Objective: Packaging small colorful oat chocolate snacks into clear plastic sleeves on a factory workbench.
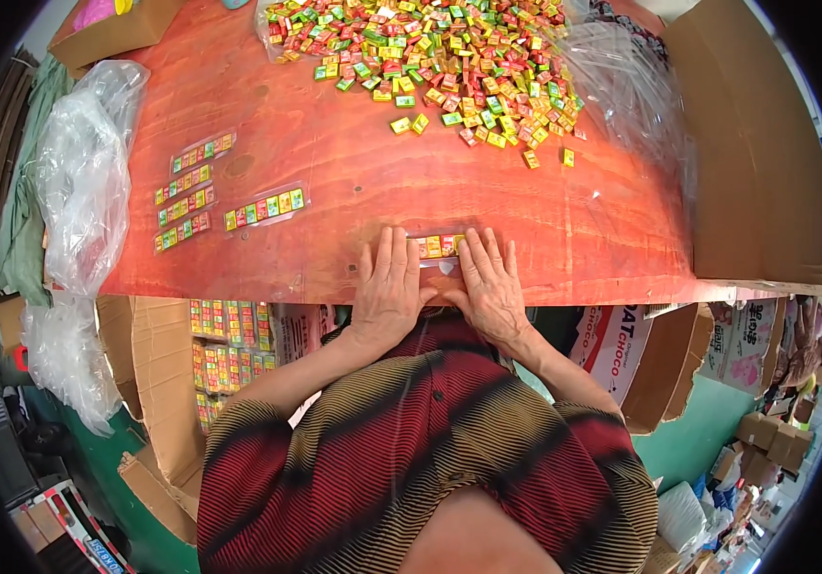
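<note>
While slightly spread fingers touch a packet, small boxes heaped beyond, carton right

Fingers hide the box strip ends, while the view crops one carton.

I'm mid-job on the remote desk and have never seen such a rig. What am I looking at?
There is no machine here: a person works with two bare hands. The single picture comes from a wide fisheye camera on their head, looking down, so straight edges bend near the rim. The left hand and right hand rest palm down at the near edge of a red table, fingers at the two ends of a clear-wrapped row of small boxes; neither seems to grip it. Toward the far side is a heap of loose, colourful little boxes. Five more wrapped rows lie to the left.
</note>
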The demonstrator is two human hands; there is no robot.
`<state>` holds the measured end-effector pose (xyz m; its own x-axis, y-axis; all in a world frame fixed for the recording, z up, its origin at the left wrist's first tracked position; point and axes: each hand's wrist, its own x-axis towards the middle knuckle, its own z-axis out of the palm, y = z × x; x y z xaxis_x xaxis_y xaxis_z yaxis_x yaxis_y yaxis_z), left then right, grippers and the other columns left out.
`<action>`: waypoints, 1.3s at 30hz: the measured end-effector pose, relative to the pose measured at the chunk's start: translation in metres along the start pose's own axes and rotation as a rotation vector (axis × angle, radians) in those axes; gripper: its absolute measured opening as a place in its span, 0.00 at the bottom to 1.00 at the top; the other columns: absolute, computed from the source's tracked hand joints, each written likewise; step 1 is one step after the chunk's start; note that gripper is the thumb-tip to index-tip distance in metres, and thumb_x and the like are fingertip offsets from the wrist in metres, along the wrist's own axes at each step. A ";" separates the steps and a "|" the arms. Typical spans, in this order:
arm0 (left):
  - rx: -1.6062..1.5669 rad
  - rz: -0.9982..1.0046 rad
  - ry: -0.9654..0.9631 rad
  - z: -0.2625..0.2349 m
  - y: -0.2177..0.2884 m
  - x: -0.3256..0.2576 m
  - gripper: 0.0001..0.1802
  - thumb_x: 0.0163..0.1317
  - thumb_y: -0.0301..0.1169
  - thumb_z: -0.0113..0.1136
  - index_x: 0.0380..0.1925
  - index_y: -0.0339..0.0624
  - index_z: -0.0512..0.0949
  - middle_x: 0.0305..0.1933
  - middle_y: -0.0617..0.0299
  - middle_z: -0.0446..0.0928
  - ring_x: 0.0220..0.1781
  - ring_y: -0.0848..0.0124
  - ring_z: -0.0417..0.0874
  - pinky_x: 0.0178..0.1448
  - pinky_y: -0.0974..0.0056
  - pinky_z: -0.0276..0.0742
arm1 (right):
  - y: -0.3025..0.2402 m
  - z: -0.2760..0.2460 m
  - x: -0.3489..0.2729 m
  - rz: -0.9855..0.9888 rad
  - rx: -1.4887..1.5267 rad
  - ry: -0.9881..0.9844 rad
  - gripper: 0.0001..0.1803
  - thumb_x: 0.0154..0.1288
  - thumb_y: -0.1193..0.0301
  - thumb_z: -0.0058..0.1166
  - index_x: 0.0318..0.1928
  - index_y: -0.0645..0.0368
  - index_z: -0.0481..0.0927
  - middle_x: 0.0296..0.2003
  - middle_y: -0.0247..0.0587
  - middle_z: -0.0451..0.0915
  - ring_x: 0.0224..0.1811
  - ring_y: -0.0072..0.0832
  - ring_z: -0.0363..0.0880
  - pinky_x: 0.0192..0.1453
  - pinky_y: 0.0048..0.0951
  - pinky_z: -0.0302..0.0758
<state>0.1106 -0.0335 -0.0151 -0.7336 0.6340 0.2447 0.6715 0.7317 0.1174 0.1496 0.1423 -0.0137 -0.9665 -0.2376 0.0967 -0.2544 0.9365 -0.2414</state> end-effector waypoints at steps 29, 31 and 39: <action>-0.225 -0.085 -0.042 -0.001 -0.010 -0.007 0.37 0.53 0.41 0.55 0.60 0.38 0.56 0.65 0.44 0.50 0.67 0.49 0.50 0.63 0.39 0.45 | -0.032 -0.001 0.017 -0.084 0.231 -0.131 0.46 0.50 0.52 0.55 0.61 0.70 0.52 0.62 0.58 0.50 0.67 0.51 0.45 0.66 0.55 0.41; -0.207 -0.163 -0.003 -0.003 -0.022 -0.019 0.37 0.54 0.44 0.54 0.60 0.39 0.56 0.65 0.43 0.50 0.67 0.48 0.50 0.63 0.38 0.44 | -0.045 0.007 0.029 -0.151 0.277 -0.094 0.45 0.51 0.53 0.55 0.61 0.70 0.52 0.62 0.58 0.52 0.66 0.51 0.46 0.66 0.54 0.42; -0.051 -0.319 0.093 -0.020 -0.091 -0.020 0.40 0.52 0.53 0.52 0.59 0.39 0.58 0.64 0.44 0.52 0.66 0.46 0.51 0.62 0.37 0.45 | -0.065 0.007 0.096 -0.295 0.425 -0.046 0.32 0.57 0.63 0.51 0.58 0.67 0.60 0.60 0.57 0.56 0.65 0.45 0.51 0.65 0.52 0.47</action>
<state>0.0658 -0.1177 -0.0118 -0.8967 0.3478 0.2739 0.4155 0.8746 0.2498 0.0735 0.0564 0.0046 -0.8495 -0.4961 0.1792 -0.4982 0.6429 -0.5818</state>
